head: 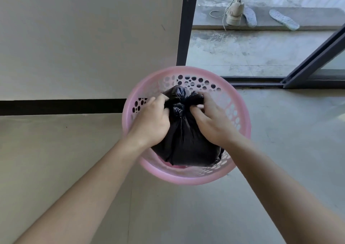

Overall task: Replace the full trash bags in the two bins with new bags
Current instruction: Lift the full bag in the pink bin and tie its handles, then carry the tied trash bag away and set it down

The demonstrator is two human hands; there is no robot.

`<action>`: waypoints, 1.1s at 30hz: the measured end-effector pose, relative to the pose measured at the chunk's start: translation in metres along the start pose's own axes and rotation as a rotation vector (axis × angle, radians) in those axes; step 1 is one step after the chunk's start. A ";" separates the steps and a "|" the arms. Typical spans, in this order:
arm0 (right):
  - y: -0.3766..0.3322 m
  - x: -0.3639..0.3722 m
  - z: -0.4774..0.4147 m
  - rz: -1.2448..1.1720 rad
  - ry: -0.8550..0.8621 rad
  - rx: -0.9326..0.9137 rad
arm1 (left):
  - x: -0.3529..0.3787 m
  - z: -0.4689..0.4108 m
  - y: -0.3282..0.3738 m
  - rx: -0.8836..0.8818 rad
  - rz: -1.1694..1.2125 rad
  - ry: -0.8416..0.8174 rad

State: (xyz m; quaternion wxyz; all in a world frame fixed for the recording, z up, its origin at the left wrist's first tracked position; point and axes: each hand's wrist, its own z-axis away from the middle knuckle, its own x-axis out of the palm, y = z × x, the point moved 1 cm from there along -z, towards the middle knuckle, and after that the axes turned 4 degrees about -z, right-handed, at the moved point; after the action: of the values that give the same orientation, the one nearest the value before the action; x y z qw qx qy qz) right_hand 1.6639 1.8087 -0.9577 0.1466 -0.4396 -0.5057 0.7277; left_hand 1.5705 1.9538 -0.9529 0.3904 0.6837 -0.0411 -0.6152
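Observation:
A pink perforated plastic bin (240,113) stands on the grey floor, seen from above. Inside it sits a full black trash bag (184,143), its top gathered into a knot. My left hand (151,122) grips the bag's top from the left side of the knot. From the right, my right hand (212,122) grips the other loose end. Both hands are pressed close against the knot, and the bag's body fills most of the bin. Only this one bin is in view.
A pale wall (84,38) with a black skirting strip (56,107) runs along the left behind the bin. A dark sliding-door frame (188,23) and its floor track (257,81) lie behind and right. Outside, a shoe (234,12) and two insoles (283,19) rest on a ledge.

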 end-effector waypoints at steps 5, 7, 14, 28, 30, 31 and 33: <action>-0.032 -0.005 0.008 -0.002 0.010 -0.023 | -0.026 -0.005 0.014 -0.007 -0.001 0.055; -0.061 -0.020 0.006 -0.005 0.040 -0.065 | -0.053 -0.008 0.034 0.028 0.006 0.099; -0.213 -0.118 0.022 0.085 0.089 -0.144 | -0.202 0.000 0.147 0.079 0.099 0.140; -0.634 -0.407 0.123 0.234 0.068 -0.323 | -0.608 0.058 0.474 0.258 0.134 0.197; -0.683 -0.441 0.137 0.286 0.051 -0.330 | -0.652 0.066 0.515 0.287 0.156 0.221; -0.701 -0.455 0.142 0.309 0.066 -0.341 | -0.669 0.070 0.532 0.318 0.159 0.230; -0.727 -0.476 0.151 0.359 0.123 -0.363 | -0.692 0.078 0.556 0.399 0.159 0.235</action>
State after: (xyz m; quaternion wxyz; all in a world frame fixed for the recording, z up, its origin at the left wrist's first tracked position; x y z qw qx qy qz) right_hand 1.6489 1.7279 -0.0790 -0.0355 -0.5849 -0.5319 0.6113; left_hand 1.5723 1.9030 -0.0635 0.2969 0.8087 -0.1699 -0.4784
